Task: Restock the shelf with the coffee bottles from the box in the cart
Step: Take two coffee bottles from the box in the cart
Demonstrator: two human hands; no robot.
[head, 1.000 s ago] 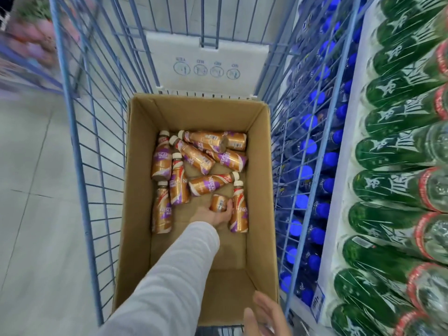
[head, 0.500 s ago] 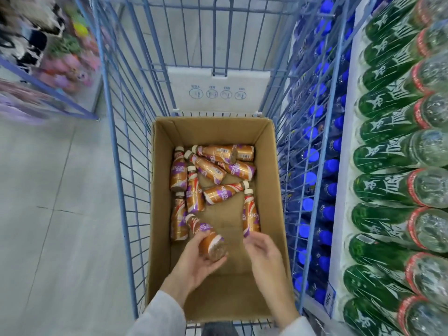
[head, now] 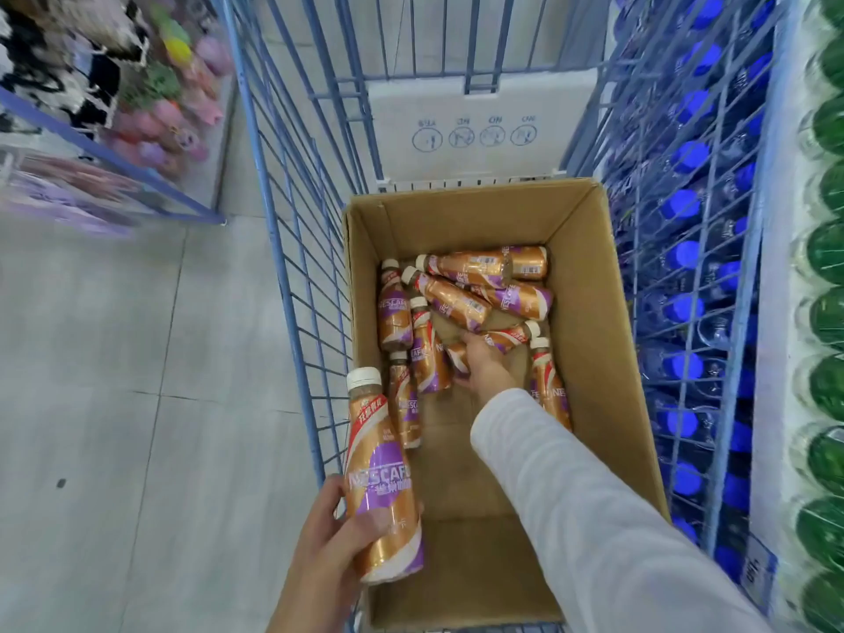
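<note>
A cardboard box (head: pixel 598 367) sits in the blue wire cart (head: pixel 283 285). Several gold-and-purple coffee bottles (head: pixel 456 299) lie in a loose heap at its far end. My left hand (head: pixel 329 541) grips one coffee bottle (head: pixel 379 472) upright by its lower half, above the cart's near left edge. My right hand (head: pixel 482 365) reaches down into the box, and its fingers curl round a lying bottle (head: pixel 509 338) in the middle of the heap. That bottle's white cap points right. The hand hides most of its body.
Just right of the cart stands a shelf with rows of blue-capped bottles (head: pixel 685 258) and green bottles (head: pixel 822 312). A blue-framed bin of soft toys (head: pixel 137 107) stands at the far left across the tiled floor (head: pixel 114 404). The near half of the box floor is bare.
My left hand has lifted its bottle out of the box, up and to the left. My right hand has reached further into the box and closed on another bottle.
</note>
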